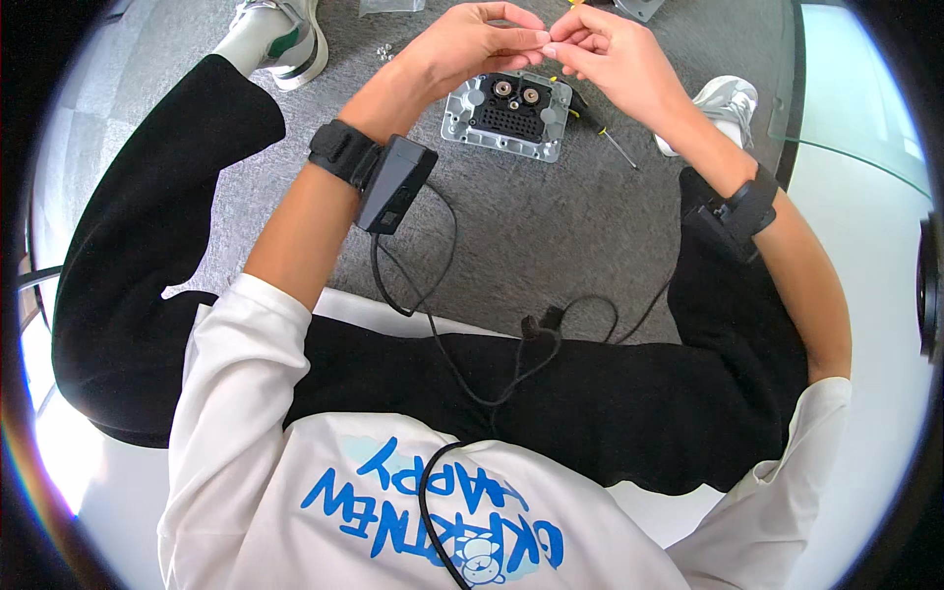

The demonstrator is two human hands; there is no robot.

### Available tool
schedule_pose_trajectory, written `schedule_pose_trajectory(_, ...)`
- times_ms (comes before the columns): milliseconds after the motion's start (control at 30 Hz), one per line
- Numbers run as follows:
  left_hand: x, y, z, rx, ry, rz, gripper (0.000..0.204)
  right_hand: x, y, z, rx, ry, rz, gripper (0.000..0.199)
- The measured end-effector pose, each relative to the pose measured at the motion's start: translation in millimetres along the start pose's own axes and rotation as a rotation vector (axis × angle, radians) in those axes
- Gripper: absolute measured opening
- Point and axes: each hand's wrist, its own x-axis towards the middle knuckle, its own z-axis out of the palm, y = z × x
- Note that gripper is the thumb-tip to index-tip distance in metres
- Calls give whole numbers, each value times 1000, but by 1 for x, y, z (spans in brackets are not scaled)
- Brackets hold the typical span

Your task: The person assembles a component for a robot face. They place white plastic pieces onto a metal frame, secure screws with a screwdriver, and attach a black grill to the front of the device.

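Note:
My left hand (pixel 479 47) and my right hand (pixel 621 65) meet at their fingertips near the top of the view. Both are closed in a pinch, thumbs and forefingers touching. Whatever sits between them is too small to make out. Just below, on the grey floor, lies a silver metal housing (pixel 542 147) with a black perforated plate (pixel 506 123) and two round metal fittings on it. Neither hand visibly touches the housing, though the left one overlaps its upper edge in the picture.
A thin screwdriver (pixel 618 148) lies right of the housing, by a black and yellow tool partly hidden under my right hand. Small metal pieces (pixel 384 52) and a clear bag (pixel 391 5) are at upper left. A black cable (pixel 454 364) loops across my legs. Glass (pixel 865 108) stands right.

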Motion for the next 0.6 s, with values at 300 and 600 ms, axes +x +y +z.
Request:
schedule_pose_trajectory(300, 3, -10, -43, -14, -18, -44, 20, -7, 26, 18, -234, -101, 8, 15)
schedule_pose_trajectory(600, -5, -2, -81, -83, 125, -72, 12, -12, 50, 22, -367, -285, 97, 12)
